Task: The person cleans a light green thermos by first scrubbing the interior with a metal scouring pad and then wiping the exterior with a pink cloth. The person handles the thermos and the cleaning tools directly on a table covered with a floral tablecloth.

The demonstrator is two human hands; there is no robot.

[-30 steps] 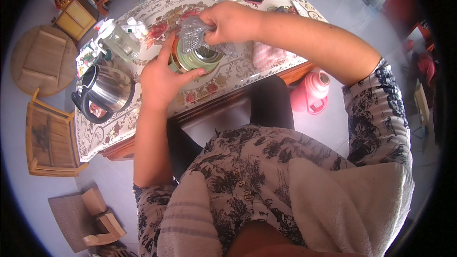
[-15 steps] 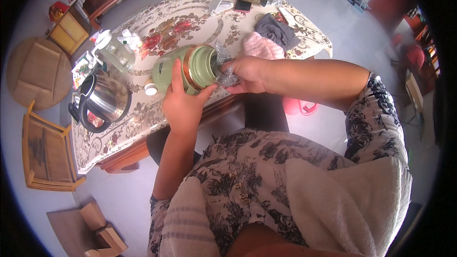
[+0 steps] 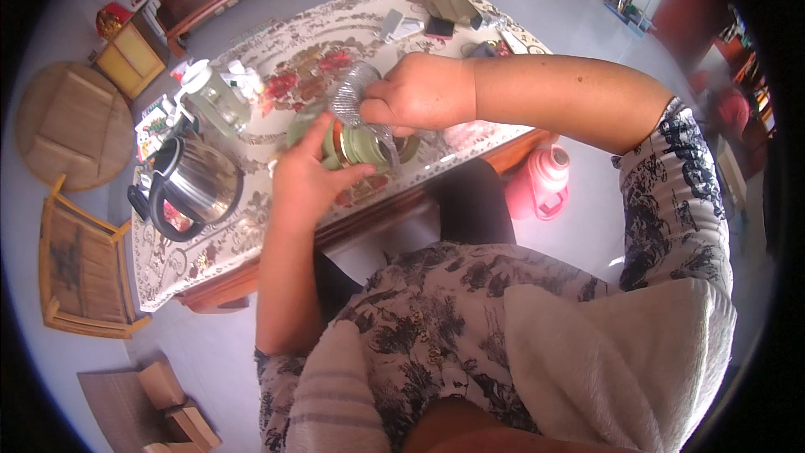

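Observation:
A light green flask-like container (image 3: 362, 148) with a copper-coloured band lies tilted over the near edge of the table, its mouth to the right. My left hand (image 3: 306, 178) grips its near side, thumb below the neck. My right hand (image 3: 428, 94) is closed on a silvery, shiny mesh cloth (image 3: 354, 91). The cloth bunches over the container's upper side, and a strip of it hangs down by the mouth. My right hand and the cloth hide much of the container's body.
A steel kettle (image 3: 199, 180) and a lidded clear jug (image 3: 216, 102) stand at the table's left. A pink cloth (image 3: 471, 134) lies partly under my right forearm. A pink bottle (image 3: 537, 183) stands beyond the table's right edge. A phone (image 3: 439, 28) lies at the back.
My right hand has moved up and left with the mesh cloth, from the container's mouth to its upper side. My left hand still holds the container, which has shifted slightly right in view.

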